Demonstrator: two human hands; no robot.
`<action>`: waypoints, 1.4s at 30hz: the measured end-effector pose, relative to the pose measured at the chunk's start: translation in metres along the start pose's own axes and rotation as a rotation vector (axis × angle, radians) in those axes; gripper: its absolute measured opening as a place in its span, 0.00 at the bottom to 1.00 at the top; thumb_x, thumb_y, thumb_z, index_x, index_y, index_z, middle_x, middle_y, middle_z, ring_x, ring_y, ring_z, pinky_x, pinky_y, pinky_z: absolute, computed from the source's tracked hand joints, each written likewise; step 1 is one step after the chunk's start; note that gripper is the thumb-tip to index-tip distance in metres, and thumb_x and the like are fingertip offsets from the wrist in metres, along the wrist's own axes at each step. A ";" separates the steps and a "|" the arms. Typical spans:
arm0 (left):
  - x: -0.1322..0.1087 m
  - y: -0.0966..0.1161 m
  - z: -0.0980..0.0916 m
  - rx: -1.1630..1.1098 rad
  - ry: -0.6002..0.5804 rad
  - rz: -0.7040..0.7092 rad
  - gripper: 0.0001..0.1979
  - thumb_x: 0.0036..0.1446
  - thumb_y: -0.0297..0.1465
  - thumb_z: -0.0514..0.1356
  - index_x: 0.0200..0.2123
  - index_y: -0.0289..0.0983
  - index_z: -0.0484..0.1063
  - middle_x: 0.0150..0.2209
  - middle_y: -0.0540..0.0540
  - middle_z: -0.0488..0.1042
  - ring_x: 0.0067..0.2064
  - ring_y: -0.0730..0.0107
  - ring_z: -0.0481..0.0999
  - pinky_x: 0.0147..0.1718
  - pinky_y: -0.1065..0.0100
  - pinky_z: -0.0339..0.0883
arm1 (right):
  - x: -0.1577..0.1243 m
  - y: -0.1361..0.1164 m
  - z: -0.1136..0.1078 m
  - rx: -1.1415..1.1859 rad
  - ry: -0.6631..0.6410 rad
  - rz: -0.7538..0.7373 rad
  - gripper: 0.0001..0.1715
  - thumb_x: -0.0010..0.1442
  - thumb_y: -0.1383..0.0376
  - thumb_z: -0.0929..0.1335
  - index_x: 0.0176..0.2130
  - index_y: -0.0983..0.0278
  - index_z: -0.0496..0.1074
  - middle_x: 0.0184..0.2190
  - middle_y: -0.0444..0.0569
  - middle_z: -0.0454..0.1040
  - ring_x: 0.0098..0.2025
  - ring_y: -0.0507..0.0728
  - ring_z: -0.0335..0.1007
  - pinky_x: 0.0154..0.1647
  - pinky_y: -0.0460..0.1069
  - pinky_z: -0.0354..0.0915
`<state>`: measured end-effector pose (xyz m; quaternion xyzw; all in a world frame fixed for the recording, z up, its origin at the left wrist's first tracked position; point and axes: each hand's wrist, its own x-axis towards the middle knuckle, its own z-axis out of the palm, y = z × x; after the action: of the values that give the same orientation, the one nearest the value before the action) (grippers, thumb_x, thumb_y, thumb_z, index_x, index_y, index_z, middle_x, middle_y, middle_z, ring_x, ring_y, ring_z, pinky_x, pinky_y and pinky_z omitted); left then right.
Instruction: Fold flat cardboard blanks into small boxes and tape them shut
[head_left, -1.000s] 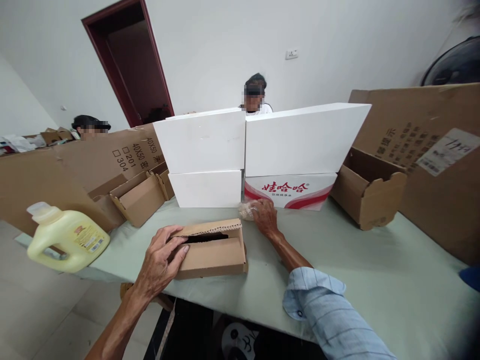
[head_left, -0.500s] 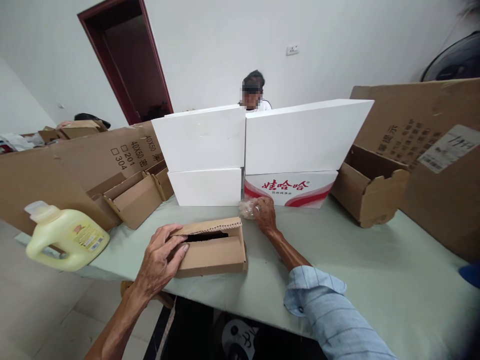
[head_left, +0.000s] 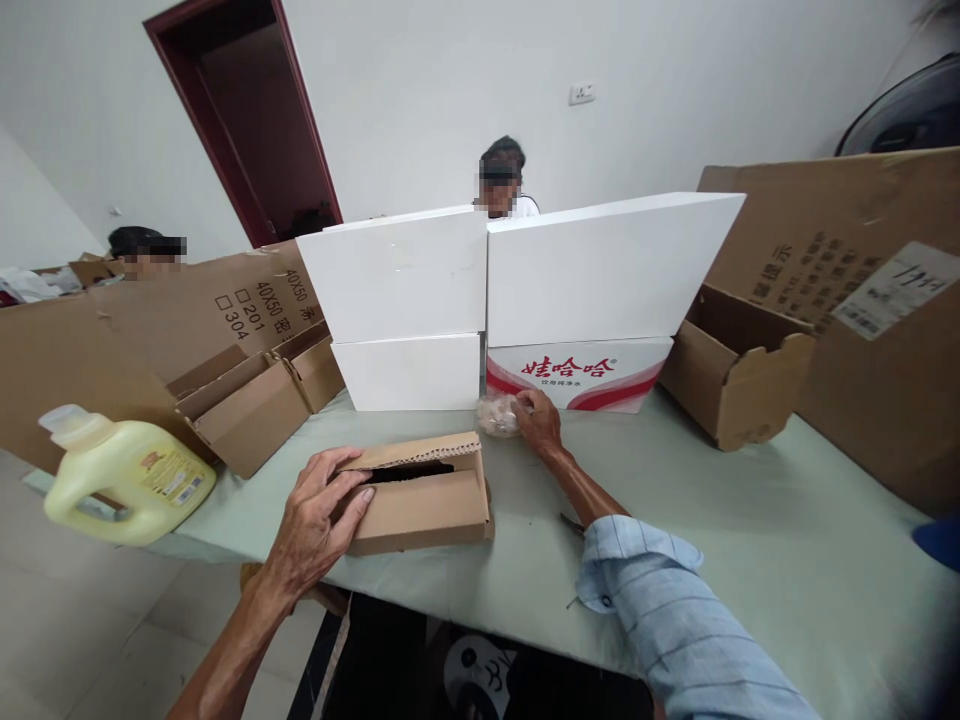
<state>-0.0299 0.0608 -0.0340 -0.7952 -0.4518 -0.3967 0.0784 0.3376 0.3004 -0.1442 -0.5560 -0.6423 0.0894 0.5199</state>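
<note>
My left hand [head_left: 326, 505] grips the left end of a small brown cardboard box [head_left: 427, 518], thumb on the near side and fingers over the top. The box lies on the green-covered table with a dark gap along its partly raised flap. Beyond it, my right hand [head_left: 538, 420] has its fingers curled and pinched at the edge of a crumpled clear plastic bag [head_left: 496, 416]. What the bag holds is too blurred to name. This bag sits against the foot of a white carton [head_left: 581, 375] with red lettering.
White panels [head_left: 397, 285] stand across the table's far side. Open cardboard trays [head_left: 255, 415] and a yellow detergent jug [head_left: 131, 480] are at the left; another open box [head_left: 739, 375] is at the right. A person [head_left: 508, 190] sits behind the panels, another person [head_left: 146, 250] at far left.
My right hand has shifted slightly to the right along the bag, showing more of it. At far left a person's head has come up into view. The left hand and box stay put.
</note>
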 end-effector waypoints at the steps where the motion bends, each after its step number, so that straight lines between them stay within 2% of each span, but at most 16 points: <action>1: 0.000 0.000 0.000 0.002 -0.002 0.001 0.08 0.69 0.27 0.61 0.49 0.40 0.78 0.57 0.40 0.75 0.58 0.53 0.76 0.58 0.50 0.72 | 0.002 0.001 0.000 -0.008 -0.010 0.004 0.13 0.58 0.56 0.65 0.37 0.61 0.74 0.39 0.52 0.79 0.43 0.61 0.71 0.48 0.56 0.68; 6: 0.000 0.001 0.000 0.006 -0.005 0.006 0.08 0.69 0.27 0.61 0.49 0.40 0.78 0.57 0.39 0.74 0.59 0.53 0.76 0.58 0.50 0.73 | 0.013 0.002 0.004 -0.081 -0.043 0.018 0.11 0.57 0.60 0.65 0.37 0.60 0.74 0.38 0.49 0.79 0.40 0.60 0.70 0.44 0.53 0.67; 10: 0.000 0.001 0.000 0.011 0.001 0.011 0.08 0.70 0.27 0.61 0.48 0.41 0.78 0.57 0.40 0.75 0.58 0.53 0.76 0.57 0.50 0.72 | 0.016 -0.002 0.006 -0.162 -0.047 -0.022 0.13 0.58 0.66 0.62 0.37 0.61 0.75 0.39 0.52 0.78 0.43 0.61 0.68 0.46 0.54 0.65; 14: 0.000 0.001 -0.001 -0.004 -0.004 0.003 0.08 0.69 0.27 0.61 0.48 0.41 0.78 0.56 0.40 0.75 0.58 0.53 0.76 0.57 0.50 0.73 | 0.008 -0.008 0.001 -0.243 -0.074 -0.125 0.15 0.64 0.67 0.60 0.38 0.62 0.76 0.41 0.55 0.77 0.46 0.63 0.68 0.48 0.55 0.65; 19: 0.000 0.001 -0.002 -0.023 -0.019 0.004 0.08 0.70 0.27 0.60 0.48 0.40 0.78 0.57 0.40 0.74 0.58 0.53 0.76 0.58 0.49 0.72 | 0.000 -0.011 -0.009 -0.317 -0.178 -0.303 0.17 0.69 0.64 0.62 0.37 0.61 0.78 0.41 0.54 0.76 0.48 0.62 0.69 0.55 0.56 0.65; 23: 0.001 0.001 -0.003 -0.018 -0.034 0.006 0.08 0.70 0.27 0.60 0.49 0.41 0.77 0.57 0.40 0.74 0.59 0.53 0.75 0.58 0.49 0.72 | -0.001 -0.008 -0.019 -0.366 -0.252 -0.411 0.17 0.70 0.60 0.64 0.51 0.61 0.79 0.48 0.54 0.76 0.53 0.64 0.69 0.59 0.57 0.65; 27: 0.001 0.000 -0.005 -0.016 -0.045 0.011 0.08 0.71 0.28 0.60 0.50 0.41 0.76 0.58 0.40 0.73 0.59 0.53 0.74 0.58 0.50 0.72 | -0.001 0.000 -0.027 -0.422 -0.308 -0.465 0.24 0.68 0.55 0.69 0.59 0.61 0.76 0.51 0.56 0.75 0.54 0.66 0.69 0.56 0.57 0.67; 36: 0.001 -0.003 -0.005 -0.048 -0.046 -0.028 0.08 0.70 0.31 0.61 0.49 0.42 0.78 0.59 0.39 0.73 0.61 0.52 0.75 0.59 0.49 0.73 | -0.015 0.008 -0.012 -0.531 -0.346 -0.426 0.31 0.68 0.55 0.70 0.67 0.61 0.70 0.59 0.62 0.70 0.58 0.69 0.65 0.58 0.59 0.66; 42: -0.002 -0.014 -0.006 -0.093 -0.059 -0.095 0.12 0.67 0.37 0.65 0.50 0.42 0.81 0.65 0.38 0.70 0.65 0.48 0.73 0.61 0.48 0.74 | -0.021 -0.007 -0.014 -0.538 -0.289 -0.343 0.31 0.71 0.55 0.64 0.68 0.63 0.67 0.61 0.64 0.70 0.58 0.70 0.66 0.55 0.62 0.67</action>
<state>-0.0447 0.0645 -0.0346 -0.7870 -0.4721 -0.3970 0.0092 0.3402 0.2743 -0.1452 -0.5385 -0.7939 -0.0940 0.2662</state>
